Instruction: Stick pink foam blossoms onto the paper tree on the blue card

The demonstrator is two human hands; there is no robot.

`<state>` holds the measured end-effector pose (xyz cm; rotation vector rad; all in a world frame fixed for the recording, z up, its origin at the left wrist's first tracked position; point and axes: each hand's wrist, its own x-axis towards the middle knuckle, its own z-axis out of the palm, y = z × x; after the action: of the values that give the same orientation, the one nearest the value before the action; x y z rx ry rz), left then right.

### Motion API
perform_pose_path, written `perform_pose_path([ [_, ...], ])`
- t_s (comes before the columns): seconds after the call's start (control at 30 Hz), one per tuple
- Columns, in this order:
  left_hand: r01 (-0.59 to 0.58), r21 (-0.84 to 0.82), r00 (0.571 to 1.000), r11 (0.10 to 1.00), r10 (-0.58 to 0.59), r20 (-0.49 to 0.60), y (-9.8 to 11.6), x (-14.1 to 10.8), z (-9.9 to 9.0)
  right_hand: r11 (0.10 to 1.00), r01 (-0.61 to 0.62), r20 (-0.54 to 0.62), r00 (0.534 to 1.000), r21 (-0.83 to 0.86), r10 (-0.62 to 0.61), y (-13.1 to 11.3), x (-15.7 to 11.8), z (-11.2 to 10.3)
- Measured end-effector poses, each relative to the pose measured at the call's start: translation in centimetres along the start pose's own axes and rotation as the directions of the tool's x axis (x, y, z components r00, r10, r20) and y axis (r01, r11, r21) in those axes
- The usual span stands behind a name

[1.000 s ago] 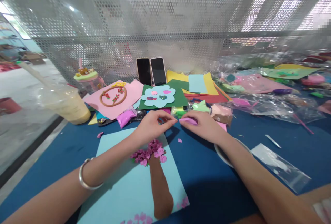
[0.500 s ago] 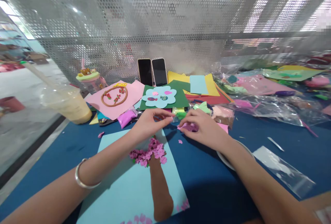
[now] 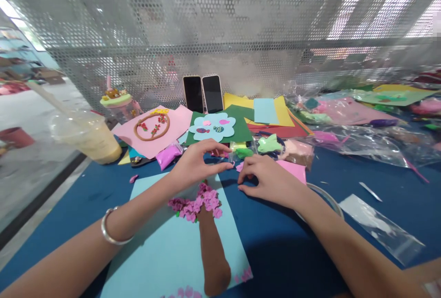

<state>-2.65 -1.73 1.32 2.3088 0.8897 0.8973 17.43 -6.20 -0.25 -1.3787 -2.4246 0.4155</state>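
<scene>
While the left hand point(image 3: 201, 160) holds its thumb and forefinger apart, the right hand point(image 3: 265, 176) curls its fingers close to the blue tabletop point(image 3: 99, 188); whether it grips anything, I cannot tell. Beneath the left wrist lies the pale blue sheet point(image 3: 161, 250) bearing a brown trunk point(image 3: 212, 252) and pink blossoms point(image 3: 198, 207). Pink paper point(image 3: 293, 170) lies just behind the right hand. Farther back, two phones point(image 3: 212, 94) stand before perforated metal point(image 3: 155, 22).

1. Looks like a craft workshop: a blue table point(image 3: 272, 233) holds coloured paper point(image 3: 179, 119), bags of clay point(image 3: 168, 155) and a tree picture point(image 3: 214, 252).
2. Behind it, a metal screen point(image 3: 241, 22).
3. Left, shelves point(image 3: 12, 50) and bare floor point(image 3: 37, 109).
</scene>
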Motion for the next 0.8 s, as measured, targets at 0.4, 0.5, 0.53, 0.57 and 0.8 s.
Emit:
perform_pose_path([
  [0.4, -0.118, 0.052, 0.991, 0.992, 0.121, -0.060, -0.3, -0.1, 0.0, 0.982, 0.004, -0.074, 0.997, 0.189, 0.010, 0.4, -0.1, 0.0],
  [0.5, -0.099, -0.065, 0.992, 0.993, 0.093, -0.090, -0.3, -0.1, 0.0, 0.939, 0.006, -0.238, 0.968, 0.344, 0.081, 0.4, -0.1, -0.3],
  [0.53, -0.090, -0.096, 0.991, 0.991, 0.080, -0.103, -0.3, -0.1, 0.1, 0.917, 0.011, -0.291, 0.950, 0.400, 0.116, 0.3, -0.1, -0.3],
  [0.57, -0.082, -0.121, 0.991, 0.989, 0.068, -0.115, -0.3, -0.1, 0.1, 0.891, 0.018, -0.333, 0.931, 0.453, 0.151, 0.3, -0.1, -0.4],
  [0.8, -0.074, -0.186, 0.989, 0.980, 0.048, -0.140, 0.5, -0.5, 0.9, 0.749, 0.096, -0.398, 0.887, 0.655, 0.235, -0.1, 0.0, -0.1],
])
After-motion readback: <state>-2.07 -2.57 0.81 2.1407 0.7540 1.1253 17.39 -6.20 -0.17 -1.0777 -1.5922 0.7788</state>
